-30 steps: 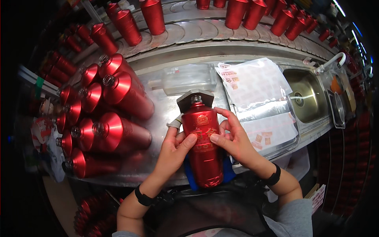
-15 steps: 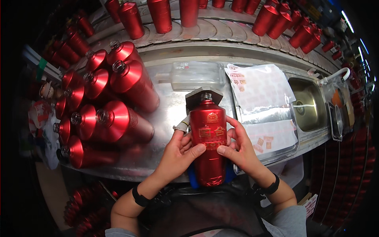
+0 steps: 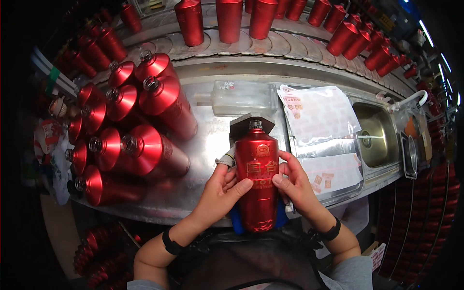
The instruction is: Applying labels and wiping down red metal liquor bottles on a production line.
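Note:
A red glass bottle (image 3: 258, 208) with a clear neck and gold lettering lies before me, its neck pointing away. Both hands hold it by its sides. My left hand (image 3: 223, 189) is closed against the left side, thumb resting on the front. On the right side, my right hand (image 3: 296, 187) grips it with its thumb near the edge of the lettering. A grey angular block (image 3: 246, 126) sits behind the neck. Beside my left fingers is a pale cloth-like piece (image 3: 226, 158). Part of a blue support (image 3: 237, 220) shows under the bottle's base.
Several red bottles (image 3: 164, 104) stand and lean at left. A clear bottle (image 3: 245, 98) lies beyond the block. Printed transfer sheets (image 3: 321, 113) rest at right, beside a sink (image 3: 379, 130) with a white tap (image 3: 411, 99). A conveyor (image 3: 241, 46) carrying red bottles curves along the back.
The bottles on the conveyor have moved to the right. My right thumb has shifted slightly up and outward on the held bottle. My left hand keeps its hold.

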Tool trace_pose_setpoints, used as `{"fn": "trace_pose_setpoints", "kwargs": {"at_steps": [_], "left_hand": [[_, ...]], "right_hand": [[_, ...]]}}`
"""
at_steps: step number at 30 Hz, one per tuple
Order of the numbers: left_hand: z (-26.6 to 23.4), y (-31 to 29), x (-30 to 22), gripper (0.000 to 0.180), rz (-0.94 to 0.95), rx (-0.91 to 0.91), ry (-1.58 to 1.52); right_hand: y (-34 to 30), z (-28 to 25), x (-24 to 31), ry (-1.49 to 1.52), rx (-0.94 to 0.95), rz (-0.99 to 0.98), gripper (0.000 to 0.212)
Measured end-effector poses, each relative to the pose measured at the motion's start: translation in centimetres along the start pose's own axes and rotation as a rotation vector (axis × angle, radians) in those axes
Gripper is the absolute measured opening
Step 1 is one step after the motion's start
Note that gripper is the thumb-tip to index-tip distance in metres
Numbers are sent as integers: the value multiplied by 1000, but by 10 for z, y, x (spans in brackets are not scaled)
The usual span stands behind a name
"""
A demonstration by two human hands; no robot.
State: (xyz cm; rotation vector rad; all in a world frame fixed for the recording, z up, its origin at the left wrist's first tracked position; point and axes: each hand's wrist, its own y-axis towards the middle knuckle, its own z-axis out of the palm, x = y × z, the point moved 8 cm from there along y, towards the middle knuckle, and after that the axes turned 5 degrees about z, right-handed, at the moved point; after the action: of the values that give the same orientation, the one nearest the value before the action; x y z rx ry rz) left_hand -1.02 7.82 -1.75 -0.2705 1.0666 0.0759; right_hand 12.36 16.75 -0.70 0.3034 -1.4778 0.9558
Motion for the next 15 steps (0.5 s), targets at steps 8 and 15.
{"fn": "trace_pose_setpoints", "kwargs": {"at_steps": [8, 15], "left_hand": [[-1, 14, -19, 78, 103, -83, 26], [2, 21, -15, 76, 110, -122, 37]], "right_hand": [[4, -2, 8, 7, -39, 37, 57], [6, 1, 5, -18, -86, -4, 52]]}}
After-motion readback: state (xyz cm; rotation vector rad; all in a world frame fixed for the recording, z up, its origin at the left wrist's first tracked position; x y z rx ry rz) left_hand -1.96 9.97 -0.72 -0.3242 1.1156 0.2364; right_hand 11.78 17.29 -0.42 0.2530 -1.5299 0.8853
